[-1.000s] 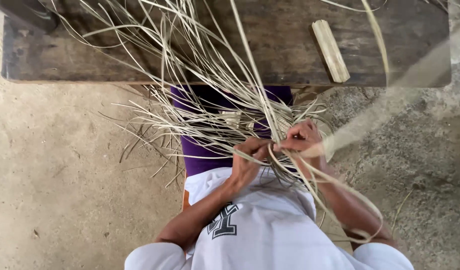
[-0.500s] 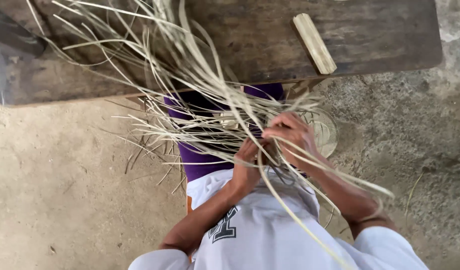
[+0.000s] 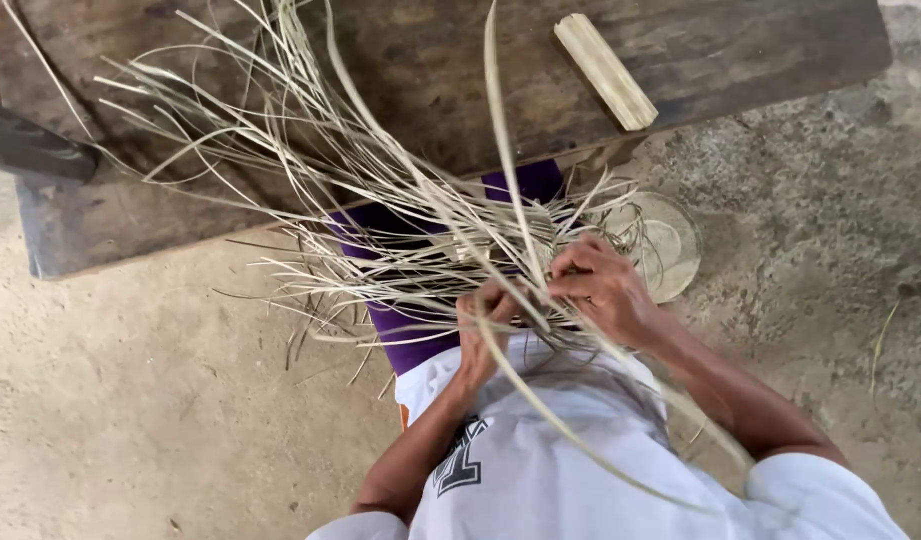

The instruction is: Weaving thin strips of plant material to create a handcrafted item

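Left hand point(image 3: 483, 325) and right hand point(image 3: 602, 288) each clenched on pale fibre strips point(image 3: 380, 190), worked at the lap just past the dark wooden surface's point(image 3: 740, 60) near edge. Strips fanned toward 10 o'clock. Wooden block point(image 3: 605, 71) at 1 o'clock; open concrete floor point(image 3: 130, 400) at 8 o'clock.

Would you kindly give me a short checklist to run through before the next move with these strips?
1. Left hand grips the pale strips: ok.
2. Right hand pinches a strip: ok.
3. Woven core visible between the hands: cannot tell, fingers cover it.
4. Loose ends untangled: not ok, they fan across the wooden bench.
5. Wooden block clear of the strips: ok.
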